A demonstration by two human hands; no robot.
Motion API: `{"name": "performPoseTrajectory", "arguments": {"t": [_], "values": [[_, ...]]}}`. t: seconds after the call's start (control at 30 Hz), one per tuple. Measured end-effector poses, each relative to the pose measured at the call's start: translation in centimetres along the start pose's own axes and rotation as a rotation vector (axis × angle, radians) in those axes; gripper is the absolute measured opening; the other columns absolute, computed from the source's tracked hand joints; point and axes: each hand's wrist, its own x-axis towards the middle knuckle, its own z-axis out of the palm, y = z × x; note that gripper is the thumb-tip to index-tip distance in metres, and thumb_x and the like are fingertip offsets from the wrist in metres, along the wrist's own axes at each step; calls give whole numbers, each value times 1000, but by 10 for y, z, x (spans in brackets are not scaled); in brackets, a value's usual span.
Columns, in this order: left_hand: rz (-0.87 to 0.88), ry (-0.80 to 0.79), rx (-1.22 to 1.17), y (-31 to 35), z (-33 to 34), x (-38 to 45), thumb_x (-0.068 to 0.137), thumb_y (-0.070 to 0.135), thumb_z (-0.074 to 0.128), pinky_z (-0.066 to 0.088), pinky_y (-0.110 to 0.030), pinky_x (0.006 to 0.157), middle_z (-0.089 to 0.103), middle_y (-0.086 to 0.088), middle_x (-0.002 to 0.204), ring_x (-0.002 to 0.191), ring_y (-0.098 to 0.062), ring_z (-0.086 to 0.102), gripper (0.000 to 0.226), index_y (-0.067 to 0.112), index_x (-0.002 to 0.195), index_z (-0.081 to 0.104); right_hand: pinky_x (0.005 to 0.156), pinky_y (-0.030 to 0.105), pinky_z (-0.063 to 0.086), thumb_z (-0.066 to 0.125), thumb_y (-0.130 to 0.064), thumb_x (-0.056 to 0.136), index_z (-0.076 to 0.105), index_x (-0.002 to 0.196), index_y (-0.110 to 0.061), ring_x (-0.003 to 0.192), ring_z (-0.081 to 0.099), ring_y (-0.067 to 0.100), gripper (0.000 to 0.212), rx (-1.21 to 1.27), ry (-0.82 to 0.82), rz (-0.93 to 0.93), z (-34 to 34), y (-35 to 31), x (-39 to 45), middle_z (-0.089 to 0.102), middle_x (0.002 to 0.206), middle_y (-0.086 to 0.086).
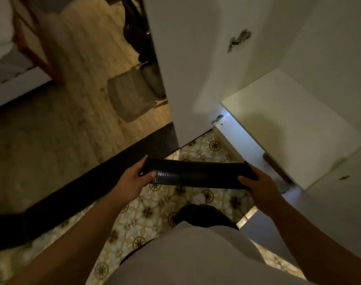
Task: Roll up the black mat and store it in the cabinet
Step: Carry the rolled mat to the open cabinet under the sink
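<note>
The black mat [196, 173] is rolled into a tube with a textured surface and hangs level above the patterned tile floor. My left hand [132, 179] grips its left end, thumb on top. My right hand [257, 186] grips its right end. The white cabinet [294, 120] stands open just beyond and to the right of the roll, showing a bare white shelf. Its open door [196, 58] hangs to the left of the shelf, with a metal hinge near its upper right.
A dark threshold strip [113, 171] runs diagonally across the floor to my left. Beyond it lie a grey floor mat [128, 95], a dark bag [134, 27] and a bed with a wooden frame [21, 58]. A second cabinet door [340, 202] stands at the right.
</note>
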Motion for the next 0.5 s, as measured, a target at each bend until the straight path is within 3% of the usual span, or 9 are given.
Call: {"name": "performPoseTrajectory", "arguments": {"t": [0.1, 0.17, 0.23, 0.27, 0.37, 0.5], "values": [[14, -72, 34, 36, 6, 46, 89, 24, 66, 53, -30, 93, 61, -8, 127, 111, -11, 61, 70, 24, 150, 31, 92, 48, 53, 67, -10, 87, 61, 122, -27, 108, 64, 23, 39, 148, 92, 48, -14, -7, 19, 66, 120, 4], [42, -137, 78, 63, 10, 80, 90, 21, 64, 53, -20, 88, 61, -7, 129, 109, -2, 58, 66, 22, 149, 34, 74, 30, 59, 65, -6, 87, 63, 113, -32, 94, 70, 11, 37, 191, 155, 52, -22, -13, 27, 70, 109, -5], [48, -203, 118, 86, 17, 110, 90, 20, 64, 51, -27, 94, 58, -10, 133, 114, -14, 59, 62, 17, 146, 38, 64, 18, 57, 65, -5, 87, 65, 110, -34, 85, 70, 1, 37, 206, 219, 48, -29, -17, 29, 73, 97, -14], [63, -231, 159, 97, 23, 125, 90, 22, 64, 51, -31, 96, 58, -10, 132, 116, -20, 58, 59, 16, 145, 41, 65, 16, 56, 65, -3, 87, 68, 106, -36, 86, 69, 0, 38, 222, 255, 49, -33, -20, 29, 74, 95, -17], [147, -286, 305, 128, 45, 162, 92, 26, 62, 47, -13, 83, 56, -1, 131, 109, -12, 58, 60, 17, 146, 38, 73, 14, 53, 64, 0, 86, 71, 94, -46, 90, 67, -4, 47, 264, 377, 71, -48, -23, 33, 73, 94, -24], [175, -391, 307, 156, 75, 203, 93, 20, 61, 41, -32, 103, 44, -6, 147, 130, -21, 46, 65, 17, 150, 30, 100, 41, 45, 69, -3, 84, 55, 128, -29, 108, 61, 13, 54, 353, 513, 93, -65, -22, 41, 65, 114, -10]]}}
